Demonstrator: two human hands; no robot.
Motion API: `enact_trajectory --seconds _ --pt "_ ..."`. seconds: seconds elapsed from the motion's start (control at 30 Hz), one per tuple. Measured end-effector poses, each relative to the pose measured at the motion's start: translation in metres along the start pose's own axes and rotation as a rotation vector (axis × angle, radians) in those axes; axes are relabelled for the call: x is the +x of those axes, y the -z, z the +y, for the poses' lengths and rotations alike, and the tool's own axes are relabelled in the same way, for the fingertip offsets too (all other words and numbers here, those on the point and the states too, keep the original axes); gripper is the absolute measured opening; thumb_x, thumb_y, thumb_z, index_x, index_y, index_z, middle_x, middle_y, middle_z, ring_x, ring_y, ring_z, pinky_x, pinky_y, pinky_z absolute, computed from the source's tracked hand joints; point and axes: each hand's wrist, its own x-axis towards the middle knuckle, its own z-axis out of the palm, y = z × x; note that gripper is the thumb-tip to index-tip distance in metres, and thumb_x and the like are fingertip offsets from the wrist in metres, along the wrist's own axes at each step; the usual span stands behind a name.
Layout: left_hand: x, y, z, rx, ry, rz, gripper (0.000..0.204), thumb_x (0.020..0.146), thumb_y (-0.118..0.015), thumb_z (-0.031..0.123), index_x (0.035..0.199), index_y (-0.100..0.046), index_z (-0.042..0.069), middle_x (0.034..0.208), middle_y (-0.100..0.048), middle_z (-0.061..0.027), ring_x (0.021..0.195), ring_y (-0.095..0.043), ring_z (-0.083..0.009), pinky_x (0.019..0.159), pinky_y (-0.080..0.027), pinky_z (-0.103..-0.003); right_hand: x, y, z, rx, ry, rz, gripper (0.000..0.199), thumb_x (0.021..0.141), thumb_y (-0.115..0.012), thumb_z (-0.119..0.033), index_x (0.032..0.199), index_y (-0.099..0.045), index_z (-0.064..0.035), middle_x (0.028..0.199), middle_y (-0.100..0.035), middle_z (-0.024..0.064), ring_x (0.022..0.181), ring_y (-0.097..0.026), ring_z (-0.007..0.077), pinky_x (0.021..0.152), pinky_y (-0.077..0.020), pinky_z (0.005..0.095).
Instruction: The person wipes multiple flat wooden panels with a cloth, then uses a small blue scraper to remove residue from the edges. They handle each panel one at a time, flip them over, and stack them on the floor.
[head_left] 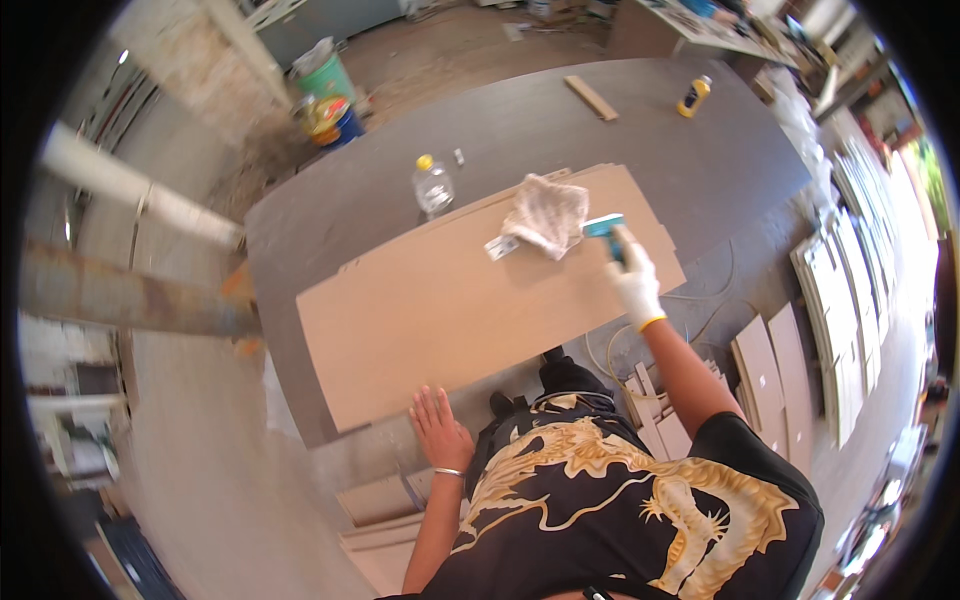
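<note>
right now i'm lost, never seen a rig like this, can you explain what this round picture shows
There is no machine: a person works with their own hands, seen from above by a head-worn fisheye camera, which bends straight edges.

The white-gloved right hand holds a teal tool, possibly a scraper but blurred. The ungloved left hand is at the near edge of a brown board.

A crumpled cloth lies on that board. Farther back on the dark table are a clear yellow-capped bottle, a yellow bottle and a flat strip.

Over the brown board (430,315), the left half leaves room for low passage; rightward the crumpled cloth (546,214) obstructs, and behind, the clear bottle (433,190).
</note>
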Motion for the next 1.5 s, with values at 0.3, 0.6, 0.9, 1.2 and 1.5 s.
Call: enact_trajectory --seconds 0.3,0.6,0.9,1.2,1.5 --pt "0.017 0.005 0.018 0.108 -0.013 -0.281 0.078 0.082 -0.06 0.008 0.157 -0.041 -0.004 0.168 -0.031 -0.0295 0.158 -0.024 -0.0478 0.128 -0.019 -0.061 0.098 0.088 0.251 -0.408 -0.684 0.143 0.046 0.092 -0.061 -0.024 0.137 -0.067 -0.0159 0.117 -0.075 0.0216 0.108 -0.072 0.0388 0.095 -0.0555 0.0467" --pt "0.011 0.022 0.053 0.224 0.082 -0.418 0.07 0.079 -0.061 0.006 0.148 -0.052 -0.002 0.159 -0.047 -0.0237 0.153 -0.036 -0.0444 0.125 -0.026 -0.062 0.18 0.029 0.319 -0.56 -0.816 -0.126 0.05 0.093 -0.06 -0.026 0.142 -0.066 -0.0176 0.129 -0.072 0.02 0.122 -0.068 0.0382 0.107 -0.0519 0.0471" --pt "0.117 0.048 0.025 0.035 0.111 -0.047 0.049 0.083 -0.06 0.0 0.132 -0.065 -0.003 0.12 -0.066 -0.0232 0.117 -0.057 -0.0434 0.104 -0.043 -0.055 0.135 -0.002 0.036 -0.06 0.428 -0.261 0.049 0.072 -0.07 -0.001 0.121 -0.071 -0.0088 0.118 -0.071 0.0134 0.117 -0.065 0.0362 0.105 -0.0488 0.0504" --pt "0.379 -0.012 -0.056 -0.357 0.107 0.142 0.049 0.089 -0.065 -0.003 0.138 -0.064 0.001 0.132 -0.067 -0.0175 0.128 -0.059 -0.0351 0.112 -0.046 -0.046 0.113 -0.114 -0.023 -0.091 0.115 -0.259 0.031 0.078 -0.076 -0.012 0.106 -0.068 -0.0005 0.105 -0.069 0.013 0.103 -0.065 0.0299 0.093 -0.0512 0.0455" --pt "0.48 -0.075 -0.079 -0.637 0.29 -0.151 0.077 0.088 -0.077 0.009 0.156 -0.043 -0.001 0.152 -0.054 -0.0202 0.136 -0.057 -0.0324 0.114 -0.048 -0.042 0.079 -0.064 -0.052 2.018 -0.595 -0.174 0.067 0.089 -0.084 -0.03 0.144 -0.055 -0.0036 0.137 -0.066 0.0176 0.121 -0.067 0.0347 0.102 -0.0583 0.0564"
